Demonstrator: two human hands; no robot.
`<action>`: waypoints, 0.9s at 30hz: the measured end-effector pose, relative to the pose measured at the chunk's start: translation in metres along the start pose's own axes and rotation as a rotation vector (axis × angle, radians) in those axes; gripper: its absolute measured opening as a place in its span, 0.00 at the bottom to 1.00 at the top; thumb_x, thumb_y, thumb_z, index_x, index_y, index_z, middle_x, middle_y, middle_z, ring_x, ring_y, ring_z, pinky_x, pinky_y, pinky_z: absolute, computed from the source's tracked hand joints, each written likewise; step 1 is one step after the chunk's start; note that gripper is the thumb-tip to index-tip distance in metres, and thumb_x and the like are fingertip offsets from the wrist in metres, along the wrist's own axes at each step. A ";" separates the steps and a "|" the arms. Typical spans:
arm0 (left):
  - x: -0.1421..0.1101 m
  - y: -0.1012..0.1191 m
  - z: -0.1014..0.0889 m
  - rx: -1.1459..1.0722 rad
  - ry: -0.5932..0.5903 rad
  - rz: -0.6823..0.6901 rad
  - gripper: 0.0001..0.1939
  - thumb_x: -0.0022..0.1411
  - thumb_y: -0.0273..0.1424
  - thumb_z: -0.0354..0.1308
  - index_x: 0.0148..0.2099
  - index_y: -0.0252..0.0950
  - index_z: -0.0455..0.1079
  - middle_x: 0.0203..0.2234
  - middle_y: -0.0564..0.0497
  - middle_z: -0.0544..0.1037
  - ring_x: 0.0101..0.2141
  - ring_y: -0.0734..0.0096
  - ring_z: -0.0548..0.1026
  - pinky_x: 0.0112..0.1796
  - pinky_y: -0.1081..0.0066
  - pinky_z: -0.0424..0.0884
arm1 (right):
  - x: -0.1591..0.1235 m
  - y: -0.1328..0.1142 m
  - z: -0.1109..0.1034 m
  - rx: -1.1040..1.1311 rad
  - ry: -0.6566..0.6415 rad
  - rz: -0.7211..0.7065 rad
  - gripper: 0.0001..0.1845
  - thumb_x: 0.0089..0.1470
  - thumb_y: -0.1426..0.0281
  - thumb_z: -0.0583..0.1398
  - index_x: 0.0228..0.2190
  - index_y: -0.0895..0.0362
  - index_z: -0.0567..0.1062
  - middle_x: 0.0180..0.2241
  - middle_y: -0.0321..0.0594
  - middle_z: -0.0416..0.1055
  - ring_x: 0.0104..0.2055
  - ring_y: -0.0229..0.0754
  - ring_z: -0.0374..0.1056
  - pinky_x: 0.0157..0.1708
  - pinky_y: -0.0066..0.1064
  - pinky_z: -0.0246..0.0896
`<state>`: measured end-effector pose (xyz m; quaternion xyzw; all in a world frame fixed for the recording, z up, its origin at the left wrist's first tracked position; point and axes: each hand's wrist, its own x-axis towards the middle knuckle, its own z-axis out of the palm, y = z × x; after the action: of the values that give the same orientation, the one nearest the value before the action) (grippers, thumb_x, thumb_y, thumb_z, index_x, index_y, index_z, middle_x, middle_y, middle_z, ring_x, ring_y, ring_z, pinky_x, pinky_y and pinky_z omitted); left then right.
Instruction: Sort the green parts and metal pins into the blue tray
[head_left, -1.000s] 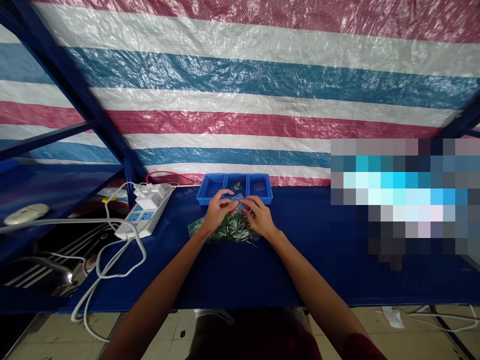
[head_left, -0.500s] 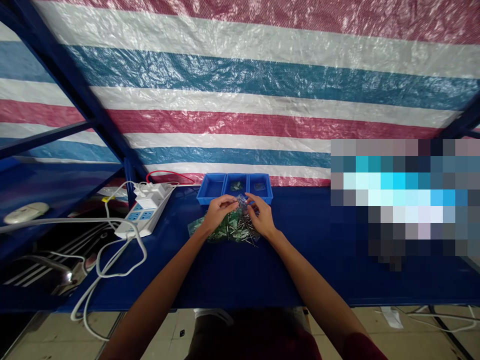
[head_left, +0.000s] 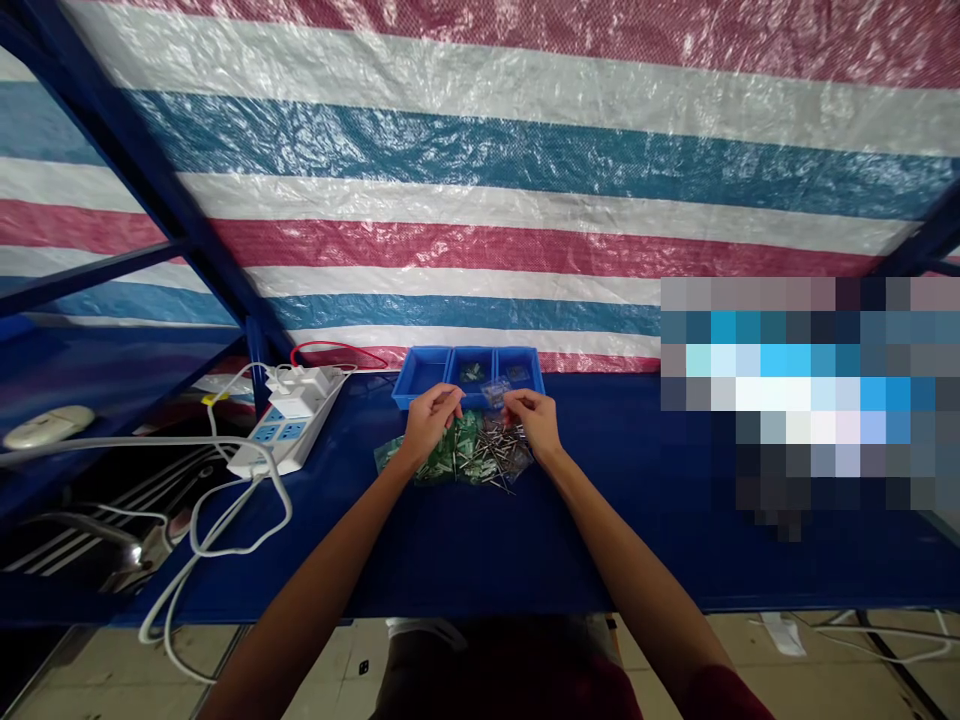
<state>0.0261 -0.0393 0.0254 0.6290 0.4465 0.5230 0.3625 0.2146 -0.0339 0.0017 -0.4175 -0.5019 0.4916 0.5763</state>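
Observation:
A small clear plastic bag (head_left: 495,393) hangs from the pinched fingers of my right hand (head_left: 538,422), just in front of the blue tray. My left hand (head_left: 429,424) is a short way to the left, thumb and fingertips pressed together; anything between them is too small to make out. Below both hands lies a pile of thin metal pieces like rivets or pins (head_left: 491,458). Green plastic packets (head_left: 431,466) with small parts spread to its left, partly under my left hand.
The three-compartment blue tray (head_left: 405,402) stands behind the pile; small items lie in its middle and right compartments. At left are a white power strip (head_left: 259,455) with a plugged-in adapter, looping white cables (head_left: 196,535) and a red wire. Striped sheeting (head_left: 480,240) hangs behind. A pixelated area covers the right.
My hands were together at the clear bag and have drawn apart. The bag stays with my right hand and looks flatter; my left hand has moved slightly left, off it.

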 end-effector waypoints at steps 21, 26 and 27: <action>-0.039 -0.012 -0.051 1.018 -0.546 0.240 0.41 0.62 0.60 0.45 0.70 0.45 0.49 0.68 0.42 0.50 0.67 0.46 0.48 0.63 0.47 0.49 | -0.043 -0.010 -0.051 -1.212 -0.331 -0.534 0.28 0.65 0.57 0.50 0.62 0.56 0.62 0.64 0.52 0.53 0.66 0.55 0.50 0.60 0.50 0.54; -0.042 -0.030 -0.052 1.045 -0.544 0.195 0.38 0.64 0.58 0.44 0.70 0.46 0.48 0.68 0.43 0.51 0.66 0.49 0.50 0.63 0.48 0.50 | 0.007 -0.021 -0.030 -1.171 -0.119 -0.366 0.25 0.65 0.67 0.50 0.60 0.59 0.65 0.55 0.52 0.66 0.59 0.52 0.61 0.59 0.46 0.56; -0.043 -0.032 -0.052 1.046 -0.545 0.191 0.38 0.65 0.58 0.44 0.70 0.46 0.48 0.68 0.43 0.52 0.66 0.50 0.50 0.63 0.48 0.50 | 0.018 -0.023 -0.024 -1.150 -0.143 -0.325 0.25 0.64 0.67 0.51 0.61 0.58 0.64 0.55 0.52 0.67 0.59 0.52 0.62 0.59 0.45 0.56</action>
<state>-0.0330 -0.0694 -0.0089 0.8730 0.4770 0.0839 0.0574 0.2420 -0.0196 0.0233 -0.5462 -0.7822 0.0738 0.2904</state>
